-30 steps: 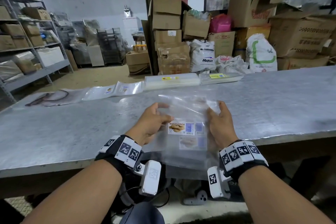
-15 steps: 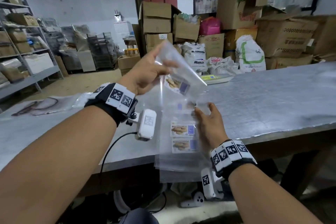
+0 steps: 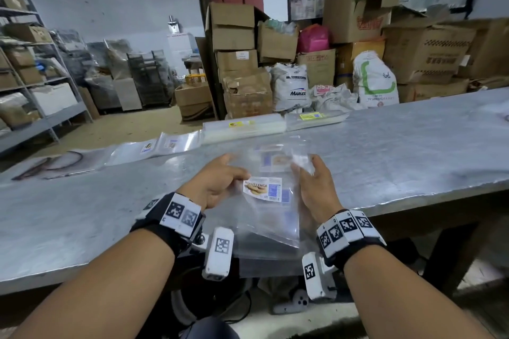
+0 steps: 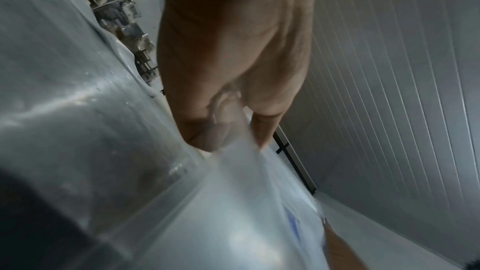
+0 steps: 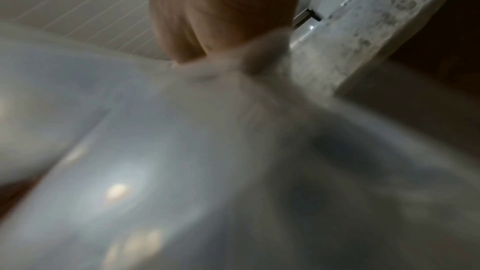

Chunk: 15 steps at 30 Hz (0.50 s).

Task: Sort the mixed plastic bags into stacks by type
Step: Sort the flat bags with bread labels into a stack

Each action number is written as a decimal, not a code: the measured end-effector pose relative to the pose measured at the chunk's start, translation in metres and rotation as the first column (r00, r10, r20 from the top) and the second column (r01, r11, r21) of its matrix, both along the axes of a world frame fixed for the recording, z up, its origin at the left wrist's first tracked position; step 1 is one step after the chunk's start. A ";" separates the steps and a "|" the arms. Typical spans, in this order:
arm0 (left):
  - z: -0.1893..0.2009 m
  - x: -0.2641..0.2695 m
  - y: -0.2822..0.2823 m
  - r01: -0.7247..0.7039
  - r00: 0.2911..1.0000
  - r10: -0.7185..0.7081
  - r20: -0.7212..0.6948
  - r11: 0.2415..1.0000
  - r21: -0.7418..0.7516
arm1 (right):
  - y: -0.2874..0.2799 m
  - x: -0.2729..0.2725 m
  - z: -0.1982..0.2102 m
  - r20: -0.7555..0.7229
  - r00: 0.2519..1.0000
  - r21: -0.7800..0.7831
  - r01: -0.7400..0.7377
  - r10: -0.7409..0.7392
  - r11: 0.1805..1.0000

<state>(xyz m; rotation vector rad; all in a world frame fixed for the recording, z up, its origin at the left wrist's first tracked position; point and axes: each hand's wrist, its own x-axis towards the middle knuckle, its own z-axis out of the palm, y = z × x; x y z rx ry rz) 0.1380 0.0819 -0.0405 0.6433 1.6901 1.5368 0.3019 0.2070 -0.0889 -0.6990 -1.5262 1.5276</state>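
Note:
A pile of clear plastic bags (image 3: 271, 219) with printed bread labels (image 3: 263, 189) lies at the near edge of the metal table (image 3: 413, 151) and overhangs it. My left hand (image 3: 234, 173) holds the pile's left side, thumb beside the top label. In the left wrist view its fingers (image 4: 221, 130) pinch the film. My right hand (image 3: 309, 166) grips the right edge, with crumpled film bunched at its fingertips. In the right wrist view film (image 5: 182, 130) covers the fingers (image 5: 262, 58). Another labelled bag (image 3: 275, 158) lies just beyond the hands.
Along the far edge lie two thick bag stacks (image 3: 243, 128) (image 3: 314, 118). Left of them are single labelled bags (image 3: 165, 144) and a large printed bag (image 3: 55, 162). Cardboard boxes (image 3: 239, 63) and sacks stand behind the table, and metal shelving (image 3: 33, 77) at the left.
Half a second ago my left hand held one bag lifted high above the pile. It has come back down to the pile's left side. My right hand stays at the right edge.

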 end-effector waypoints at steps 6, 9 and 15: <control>-0.019 0.004 -0.010 -0.051 0.991 0.038 -0.132 0.994 -0.099 | -0.003 0.001 0.004 -0.035 0.999 -0.032 -0.013 0.012 0.999; -0.021 0.006 -0.015 -0.015 0.988 0.002 -0.155 0.996 -0.084 | -0.003 0.003 0.009 -0.098 0.995 -0.053 -0.031 0.026 0.998; -0.019 0.010 -0.028 0.039 0.997 -0.035 -0.064 0.997 0.060 | -0.013 -0.004 0.022 -0.123 0.991 -0.019 -0.056 0.053 0.998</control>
